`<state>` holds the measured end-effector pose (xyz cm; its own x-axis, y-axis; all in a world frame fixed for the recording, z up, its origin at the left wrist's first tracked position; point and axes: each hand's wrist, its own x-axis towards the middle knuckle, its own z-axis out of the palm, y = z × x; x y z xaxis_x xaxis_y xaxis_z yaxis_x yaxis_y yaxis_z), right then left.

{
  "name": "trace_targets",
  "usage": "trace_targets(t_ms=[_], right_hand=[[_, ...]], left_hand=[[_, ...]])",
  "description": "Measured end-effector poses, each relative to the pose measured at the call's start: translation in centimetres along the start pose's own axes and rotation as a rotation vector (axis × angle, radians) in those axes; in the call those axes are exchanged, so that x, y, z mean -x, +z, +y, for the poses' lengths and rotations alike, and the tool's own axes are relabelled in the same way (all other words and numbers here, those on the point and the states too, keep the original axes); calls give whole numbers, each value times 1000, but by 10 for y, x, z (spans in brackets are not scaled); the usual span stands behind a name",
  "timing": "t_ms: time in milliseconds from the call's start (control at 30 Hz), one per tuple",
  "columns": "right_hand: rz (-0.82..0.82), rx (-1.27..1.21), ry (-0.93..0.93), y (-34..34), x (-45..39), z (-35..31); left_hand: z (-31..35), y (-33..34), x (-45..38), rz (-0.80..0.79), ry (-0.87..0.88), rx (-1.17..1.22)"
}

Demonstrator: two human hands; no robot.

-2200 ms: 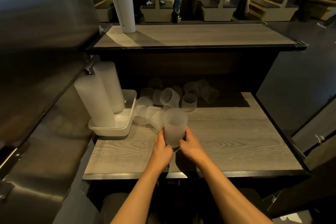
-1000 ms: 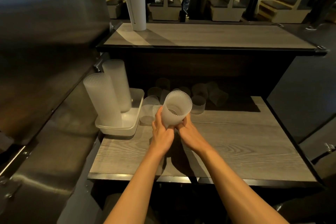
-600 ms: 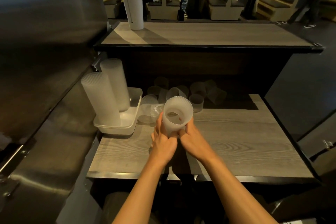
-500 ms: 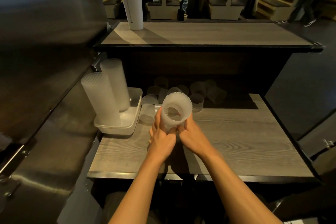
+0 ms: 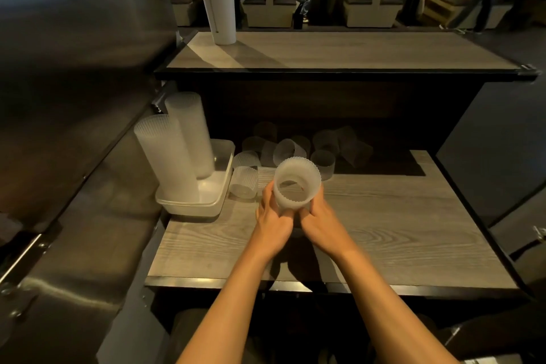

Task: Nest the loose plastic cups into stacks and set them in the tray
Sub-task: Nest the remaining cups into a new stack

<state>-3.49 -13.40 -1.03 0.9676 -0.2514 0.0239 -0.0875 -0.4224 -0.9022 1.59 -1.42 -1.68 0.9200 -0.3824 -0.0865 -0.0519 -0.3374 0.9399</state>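
Desk: grey wood-grain desk under a raised counter shelf; steel wall panel on the left, dining booths far behind.
Tray: white tray at the desk's left edge, hard against the steel side. Probably parked there so finished stacks stay out of the working area.
Stacks in tray: two tall stacks, near stack and far stack, both upright and leaning slightly left. Floor space in the tray's near-right part looks free, so I judge one more stack fits.
Loose cups: loose cups lie scattered at the far side of the desk under the shelf, mostly on their sides, a few upright. Two more lie just right of the tray, touching or nearly so; can't tell which.
Held stack: short ribbed stack lifted off the desk at centre, mouth tilted toward the camera. Likely tilted to check the nesting is seated. Cup count inside: can't tell.
Left hand: left hand on the stack's lower left, fingers curled round the wall, thumb up the side.
Right hand: right hand mirrors it on the lower right, fingers wrapped round the base. Both forearms reach straight in from the near edge, wrists close together.
Other: tall white cup stack on the shelf, not part of the job.
Stage: mid-task; many cups not yet nested.
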Motion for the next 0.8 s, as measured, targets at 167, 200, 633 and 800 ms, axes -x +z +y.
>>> trace_targets(t_ms=[167,200,633,800], right_hand=[[-21,0,101,0,8,10],[-19,10,121,0,9,12],[-28,-30,381,2,1,26],[54,-35,267,10,-7,8]], left_hand=[[-13,11,4,2,-115,2],[-15,12,5,3,-124,18],[-21,11,6,109,-314,239],[-15,8,4,252,-192,195]])
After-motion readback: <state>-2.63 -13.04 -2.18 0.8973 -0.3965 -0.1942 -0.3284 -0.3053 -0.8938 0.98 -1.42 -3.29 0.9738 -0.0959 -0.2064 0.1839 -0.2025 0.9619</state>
